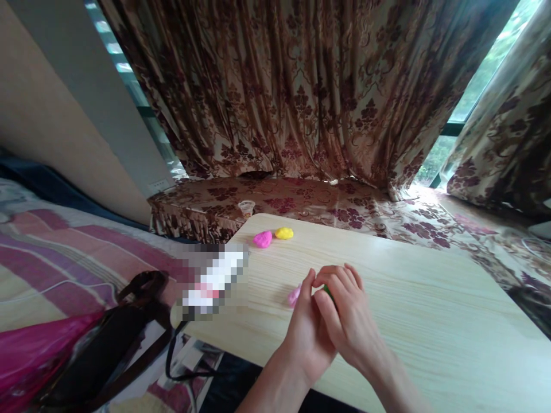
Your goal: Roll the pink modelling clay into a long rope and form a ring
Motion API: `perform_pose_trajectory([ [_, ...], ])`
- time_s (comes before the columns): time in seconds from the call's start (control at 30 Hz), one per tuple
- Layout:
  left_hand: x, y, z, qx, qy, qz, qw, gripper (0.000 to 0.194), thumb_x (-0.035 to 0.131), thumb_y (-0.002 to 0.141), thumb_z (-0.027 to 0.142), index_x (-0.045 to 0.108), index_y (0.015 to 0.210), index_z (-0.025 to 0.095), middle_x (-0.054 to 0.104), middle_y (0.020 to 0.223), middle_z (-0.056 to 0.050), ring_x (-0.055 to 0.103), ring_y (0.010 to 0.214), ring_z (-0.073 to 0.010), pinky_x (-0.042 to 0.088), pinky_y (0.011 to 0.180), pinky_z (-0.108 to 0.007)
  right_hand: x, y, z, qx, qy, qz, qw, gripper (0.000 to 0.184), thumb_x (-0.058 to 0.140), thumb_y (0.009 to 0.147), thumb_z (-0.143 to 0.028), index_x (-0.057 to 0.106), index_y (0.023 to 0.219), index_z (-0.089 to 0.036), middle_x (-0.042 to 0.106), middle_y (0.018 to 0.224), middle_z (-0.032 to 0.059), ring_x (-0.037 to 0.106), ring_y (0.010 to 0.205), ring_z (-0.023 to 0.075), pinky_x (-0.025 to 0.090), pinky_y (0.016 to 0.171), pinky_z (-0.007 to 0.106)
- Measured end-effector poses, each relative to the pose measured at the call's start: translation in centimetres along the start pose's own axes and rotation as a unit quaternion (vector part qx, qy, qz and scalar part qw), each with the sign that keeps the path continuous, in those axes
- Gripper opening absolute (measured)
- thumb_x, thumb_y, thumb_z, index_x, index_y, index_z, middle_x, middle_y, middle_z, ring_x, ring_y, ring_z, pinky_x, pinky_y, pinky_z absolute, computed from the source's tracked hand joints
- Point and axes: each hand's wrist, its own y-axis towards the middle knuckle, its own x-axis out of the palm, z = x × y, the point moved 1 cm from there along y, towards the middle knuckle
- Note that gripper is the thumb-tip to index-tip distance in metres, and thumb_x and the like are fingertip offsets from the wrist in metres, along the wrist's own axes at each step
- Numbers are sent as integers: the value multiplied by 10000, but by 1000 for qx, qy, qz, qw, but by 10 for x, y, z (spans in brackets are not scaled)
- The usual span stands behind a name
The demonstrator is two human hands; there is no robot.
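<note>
Cupped together above the table (413, 287), my left hand (306, 332) and my right hand (350, 310) close round a green lump of modelling clay (327, 290). Only a small bit of the green shows between the fingers; its shape is hidden. My right hand lies over the palm of my left. A light pink lump of clay (294, 296) sits on the table just left of my hands, partly covered by my left fingers. Farther back, a bright pink lump (262, 239) and a yellow lump (284, 233) lie side by side.
A pixelated object (217, 281) stands at the table's left edge, with a black cable below it. A clear plastic cup (247, 207) is on the cloth-covered ledge behind. At left a dark bag (99, 344) rests on the striped bed (38, 246). Patterned curtains (293, 86) hang behind.
</note>
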Motion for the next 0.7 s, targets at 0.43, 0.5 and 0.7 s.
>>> perform_pose_trajectory([
  [0.43, -82, 46, 121, 282, 670, 209, 654, 113, 578, 781, 250, 612, 869, 189, 615, 1026, -110, 488, 1105, -268, 356, 936, -352, -22, -21, 29, 105, 74, -7, 992, 268, 403, 947, -343, 561, 1151, -269, 565, 1196, 36, 468, 1162, 203, 335, 1001, 371],
  [0.5, -90, 49, 127, 277, 713, 197, 613, 168, 568, 769, 197, 626, 926, 182, 596, 1115, -113, 435, 1173, -285, 291, 1006, -397, -22, -25, 34, 107, 75, -15, 991, 263, 423, 940, -341, 567, 1147, -267, 563, 1198, 35, 473, 1156, 200, 342, 993, 350],
  [0.7, -77, 22, 107, 288, 779, 161, 532, 395, 489, 830, 223, 509, 1223, 194, 459, 1303, -106, 301, 1289, -274, 194, 1079, -426, -27, -34, 52, 133, 81, -5, 988, 242, 452, 926, -346, 593, 1101, -256, 565, 1185, 42, 499, 1125, 197, 374, 955, 308],
])
